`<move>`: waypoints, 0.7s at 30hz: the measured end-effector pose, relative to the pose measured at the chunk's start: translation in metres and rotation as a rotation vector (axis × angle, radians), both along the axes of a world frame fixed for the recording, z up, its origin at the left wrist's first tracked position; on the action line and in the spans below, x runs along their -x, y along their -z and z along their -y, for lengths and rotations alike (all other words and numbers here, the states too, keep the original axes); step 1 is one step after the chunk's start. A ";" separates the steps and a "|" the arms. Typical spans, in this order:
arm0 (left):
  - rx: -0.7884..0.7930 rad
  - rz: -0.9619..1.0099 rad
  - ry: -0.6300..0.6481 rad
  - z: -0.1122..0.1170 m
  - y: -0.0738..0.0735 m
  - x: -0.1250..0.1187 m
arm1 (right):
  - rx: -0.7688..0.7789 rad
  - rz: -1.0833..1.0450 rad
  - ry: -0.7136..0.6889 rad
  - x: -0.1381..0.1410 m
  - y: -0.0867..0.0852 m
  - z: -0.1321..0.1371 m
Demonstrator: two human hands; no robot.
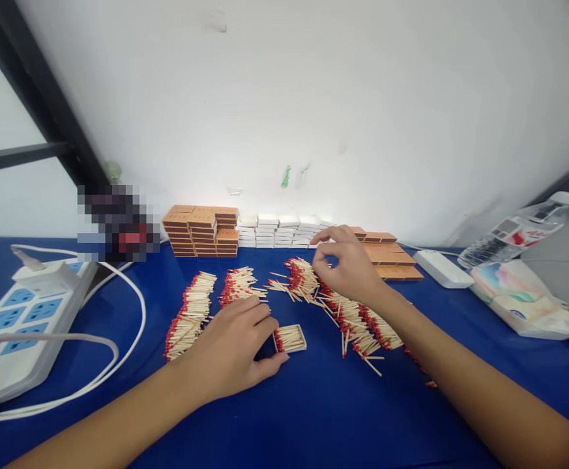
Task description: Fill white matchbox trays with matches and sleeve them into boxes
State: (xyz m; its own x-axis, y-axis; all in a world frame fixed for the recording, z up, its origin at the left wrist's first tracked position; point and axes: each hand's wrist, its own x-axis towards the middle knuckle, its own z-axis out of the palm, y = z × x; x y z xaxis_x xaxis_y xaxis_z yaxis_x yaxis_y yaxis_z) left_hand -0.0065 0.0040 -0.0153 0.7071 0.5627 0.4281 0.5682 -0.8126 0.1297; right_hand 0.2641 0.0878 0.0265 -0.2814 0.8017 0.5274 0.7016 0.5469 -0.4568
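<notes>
Matchbox tray [290,339]: near-centre on blue table [313,417], part-filled with matches, red heads to the left. Very light, thin card, easily crushed or tipped; safest hold by the long side walls, no squeezing.

Left hand [235,352]: half-closed around the tray's left end, fingers on the far side, thumb on the near side, light steadying contact.

Right hand [347,264]: farther back, fingertips drawn together on the loose matches [301,280]; cannot tell if any sticks actually pinched.

Matches: thin stiff wood, almost weightless, prone to rolling and snapping; best pinched mid-stick in small aligned bunches. More in rows to the left [189,316] and scattered to the right [362,326].

Surface: flat, blue, slightly glossy, crowded. Far edge: stacked orange sleeves [201,231], white trays [279,231], flat orange sleeves [386,257], all against a white wall [313,98]. Left: power strip [15,319] with white cable [132,326]. Right: white adapter [443,268], tissue pack [519,296]. Working room tight, mostly near-centre.
</notes>
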 end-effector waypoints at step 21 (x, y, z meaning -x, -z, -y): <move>-0.060 0.039 -0.003 0.001 0.002 -0.003 | 0.695 -0.609 0.071 0.136 0.003 -0.062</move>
State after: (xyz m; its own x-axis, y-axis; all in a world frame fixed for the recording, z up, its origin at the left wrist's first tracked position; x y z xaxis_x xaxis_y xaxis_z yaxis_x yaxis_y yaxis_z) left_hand -0.0033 0.0034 -0.0178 0.6881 0.5368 0.4882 0.5657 -0.8182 0.1024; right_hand 0.1283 0.1503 0.0235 -0.0520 0.9979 -0.0375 0.2545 -0.0231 -0.9668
